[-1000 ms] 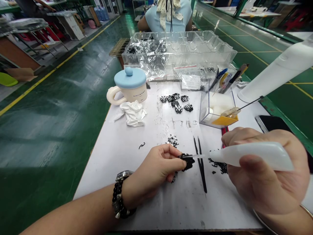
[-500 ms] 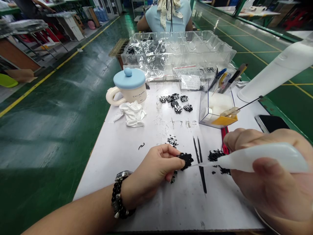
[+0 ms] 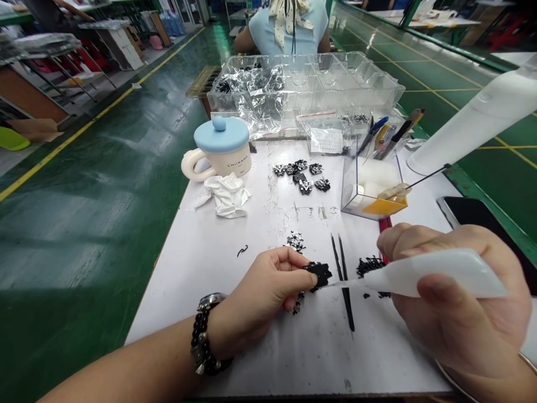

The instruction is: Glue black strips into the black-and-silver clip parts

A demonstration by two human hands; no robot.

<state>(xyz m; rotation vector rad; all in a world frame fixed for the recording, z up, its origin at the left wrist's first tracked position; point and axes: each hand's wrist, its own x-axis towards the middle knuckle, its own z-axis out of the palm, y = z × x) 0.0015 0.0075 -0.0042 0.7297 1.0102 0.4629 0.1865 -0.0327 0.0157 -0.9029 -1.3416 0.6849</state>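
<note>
My left hand (image 3: 268, 285) pinches a small flat black part with a notched edge (image 3: 321, 274) between thumb and fingers. Closed round a translucent white squeeze bottle (image 3: 444, 271) is my right hand (image 3: 465, 313); the bottle's thin nozzle reaches left to the lower edge of the black part. Whether the tip touches it I cannot tell. Black tweezers (image 3: 346, 291) lie between my hands, beneath the nozzle. Small silvery pieces (image 3: 295, 240) lie behind and below my left hand. A pile of tiny black pieces (image 3: 370, 266) is partly hidden by the bottle and right hand.
Farther back are several black-and-silver parts (image 3: 305, 186), a lidded mug (image 3: 222, 148), a crumpled tissue (image 3: 229, 196) and a clear holder (image 3: 373, 190) with tools. A phone (image 3: 474, 215) lies at right. Clear compartment trays (image 3: 352, 84) stand behind, with a person (image 3: 289, 28) beyond.
My right hand and the squeeze bottle have shifted slightly left, bringing the nozzle tip closer to the black part's lower edge. My left hand has hardly moved.
</note>
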